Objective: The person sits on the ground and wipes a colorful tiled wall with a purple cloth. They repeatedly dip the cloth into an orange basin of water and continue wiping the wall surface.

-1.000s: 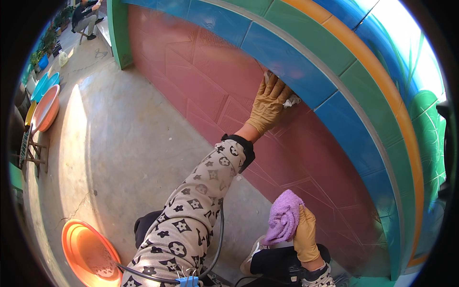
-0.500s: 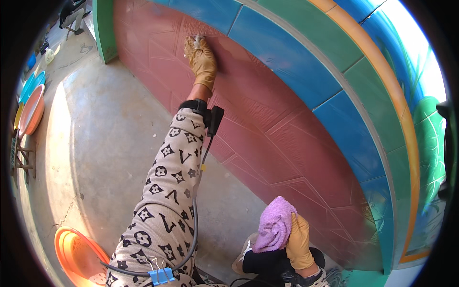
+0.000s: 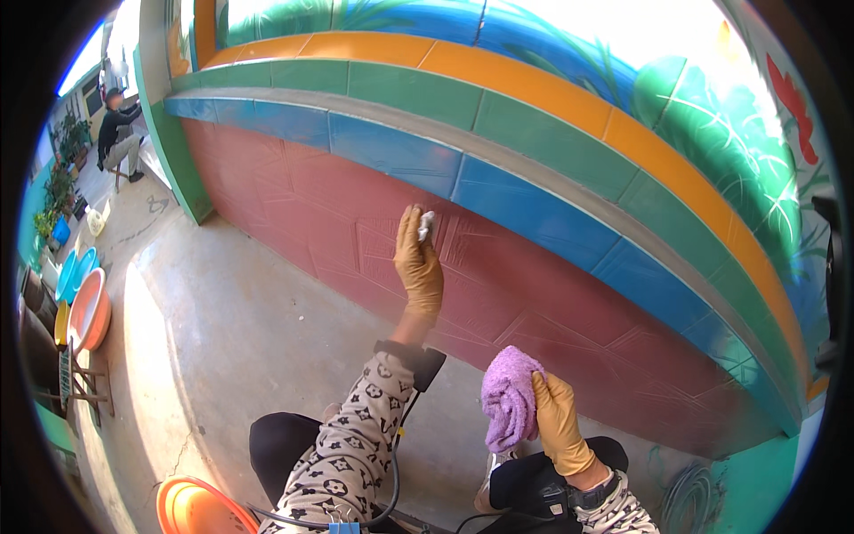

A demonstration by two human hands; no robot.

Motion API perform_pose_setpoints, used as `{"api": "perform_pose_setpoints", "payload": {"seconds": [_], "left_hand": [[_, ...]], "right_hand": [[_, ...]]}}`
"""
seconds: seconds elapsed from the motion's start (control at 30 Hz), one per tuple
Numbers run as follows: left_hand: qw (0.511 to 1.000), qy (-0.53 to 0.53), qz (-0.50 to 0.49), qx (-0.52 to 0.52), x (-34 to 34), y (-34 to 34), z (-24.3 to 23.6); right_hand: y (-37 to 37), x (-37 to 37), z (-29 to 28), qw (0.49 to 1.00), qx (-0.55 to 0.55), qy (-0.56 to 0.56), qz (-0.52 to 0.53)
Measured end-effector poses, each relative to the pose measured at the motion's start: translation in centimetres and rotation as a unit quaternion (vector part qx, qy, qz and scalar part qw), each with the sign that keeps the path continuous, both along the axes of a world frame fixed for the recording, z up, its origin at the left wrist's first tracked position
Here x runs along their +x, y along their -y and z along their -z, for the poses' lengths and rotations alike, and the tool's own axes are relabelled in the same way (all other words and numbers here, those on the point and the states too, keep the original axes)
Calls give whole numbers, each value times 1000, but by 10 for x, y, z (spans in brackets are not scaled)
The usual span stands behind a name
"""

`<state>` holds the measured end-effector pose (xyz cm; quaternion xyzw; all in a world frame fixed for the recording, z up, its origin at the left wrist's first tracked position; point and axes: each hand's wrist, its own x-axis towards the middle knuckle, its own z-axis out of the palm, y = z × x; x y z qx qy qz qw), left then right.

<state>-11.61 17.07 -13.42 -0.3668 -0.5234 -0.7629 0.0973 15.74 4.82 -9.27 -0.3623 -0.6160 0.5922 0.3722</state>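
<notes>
My left hand (image 3: pixel 418 274), in a tan rubber glove, is raised in front of the dark red tiled wall panel (image 3: pixel 302 191). Its fingers are pinched around a small crumpled silvery-white wad (image 3: pixel 426 226); whether it touches the wall I cannot tell. Lower and to the right, my right hand (image 3: pixel 560 425), gloved the same way, grips a folded purple towel (image 3: pixel 511 399) by its right side. The towel hangs above my bent leg, away from the wall.
Blue tiles (image 3: pixel 396 153) edge the panel under a grey ledge. An orange basin (image 3: pixel 205 509) stands at lower left. More basins (image 3: pixel 89 310) rest on a wooden stand at far left. A coiled hose (image 3: pixel 689 498) lies at lower right. A person (image 3: pixel 120 138) sits in the distance.
My left hand has drawn back closer to me, with the wad still in its fingers. The view has tilted up, showing more wall. My right hand keeps the towel.
</notes>
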Motion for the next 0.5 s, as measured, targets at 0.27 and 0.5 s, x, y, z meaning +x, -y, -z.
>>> {"api": "perform_pose_setpoints", "payload": {"seconds": [0.27,0.5], "left_hand": [[946,-237,-181,130,-69,7,-152],[865,-371,-264,-213,-51,-8,-144]], "right_hand": [[-2,5,2,999,26,-39,-7],[1,4,6,997,53,-62,9]]}}
